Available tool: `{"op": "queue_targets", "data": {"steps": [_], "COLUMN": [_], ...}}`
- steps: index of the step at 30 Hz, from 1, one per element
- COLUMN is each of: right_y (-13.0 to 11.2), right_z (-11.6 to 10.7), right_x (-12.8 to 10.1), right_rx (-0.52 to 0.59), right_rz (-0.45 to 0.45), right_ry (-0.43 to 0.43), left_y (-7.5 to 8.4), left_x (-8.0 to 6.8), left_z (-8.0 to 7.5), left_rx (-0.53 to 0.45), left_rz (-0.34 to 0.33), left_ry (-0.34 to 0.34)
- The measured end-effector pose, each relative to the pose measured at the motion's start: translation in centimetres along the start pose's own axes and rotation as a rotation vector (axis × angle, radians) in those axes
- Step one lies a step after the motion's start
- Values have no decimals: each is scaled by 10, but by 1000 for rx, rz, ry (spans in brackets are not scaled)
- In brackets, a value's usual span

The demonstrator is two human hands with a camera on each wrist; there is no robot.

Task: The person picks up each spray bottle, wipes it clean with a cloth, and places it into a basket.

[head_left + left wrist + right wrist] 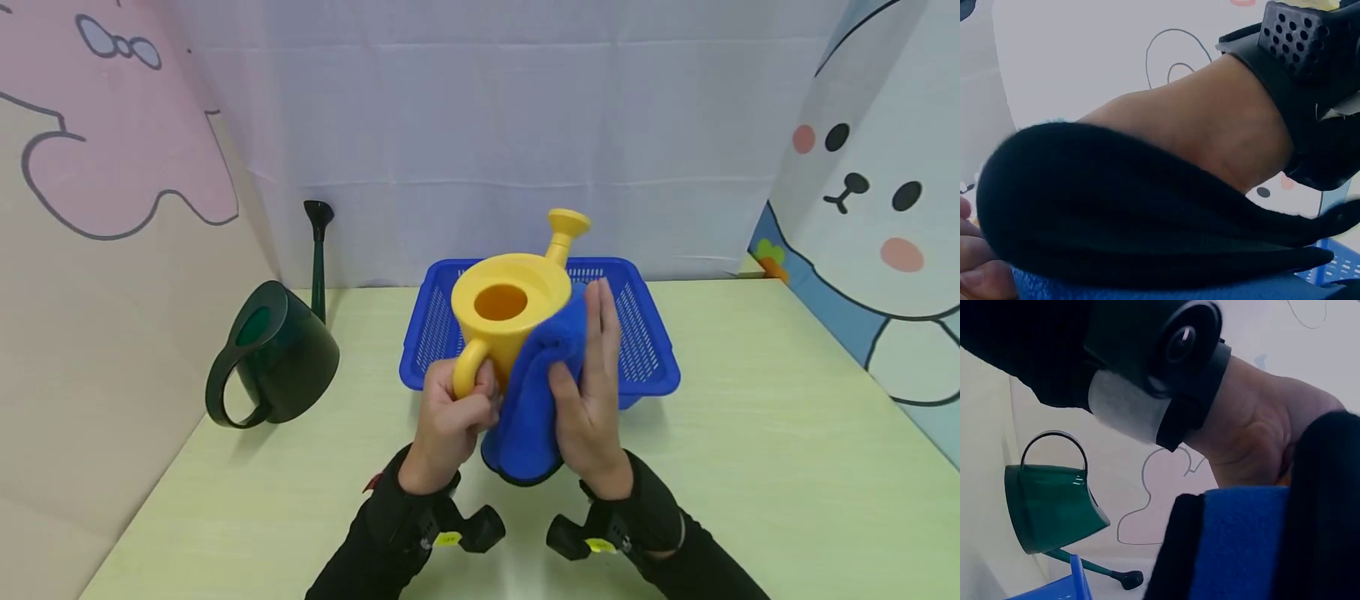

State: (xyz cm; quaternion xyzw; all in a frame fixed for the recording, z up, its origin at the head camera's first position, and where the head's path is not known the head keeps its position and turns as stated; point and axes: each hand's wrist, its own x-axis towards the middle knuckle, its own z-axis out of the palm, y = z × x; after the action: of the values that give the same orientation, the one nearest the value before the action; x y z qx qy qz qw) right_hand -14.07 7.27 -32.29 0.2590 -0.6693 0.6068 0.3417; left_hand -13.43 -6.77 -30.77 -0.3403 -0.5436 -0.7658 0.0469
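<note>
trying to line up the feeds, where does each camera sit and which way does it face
Head: sits above, faces forward and down at the yellow can, cloth, basket; both hands, left and right, show.
Left wrist: under the left forearm, faces right; the right wrist shows.
Right wrist: under the right forearm, faces left at the green can; the left hand shows.
Shared: cloth, basket.

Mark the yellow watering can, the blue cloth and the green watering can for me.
yellow watering can [517,287], head view, on its top rim beside the fill hole.
blue cloth [528,408], head view, on the fold hanging between the hands.
green watering can [288,358], head view, on the side of its body.
</note>
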Motion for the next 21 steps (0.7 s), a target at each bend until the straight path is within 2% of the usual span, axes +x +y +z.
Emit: {"op": "queue_targets", "data": {"steps": [2, 4, 9, 12, 15, 21], "right_y": [-2, -4, -8, -10, -11, -12], "right_z": [0, -1, -1, 1, 3, 7], "right_x": [-1, 0, -2, -5, -8, -12], "right_rx": [-125, -166, -163, -208, -262, -277], "right_rz": [-1, 15, 86, 57, -11, 5], "right_ry": [-8, -13, -2, -7, -24, -37], "left_y": [-1, -2, -4, -3, -2, -1], "left_x": [0, 0, 3, 5, 5, 5], "left_z": [-1, -1, -5, -8, -12, -14], "left_rx": [-4, -10, -56, -119, -164, -178], "left_rz": [8, 23, 83, 134, 167, 163], "left_ry": [5, 9, -1, -27, -46, -54]}}
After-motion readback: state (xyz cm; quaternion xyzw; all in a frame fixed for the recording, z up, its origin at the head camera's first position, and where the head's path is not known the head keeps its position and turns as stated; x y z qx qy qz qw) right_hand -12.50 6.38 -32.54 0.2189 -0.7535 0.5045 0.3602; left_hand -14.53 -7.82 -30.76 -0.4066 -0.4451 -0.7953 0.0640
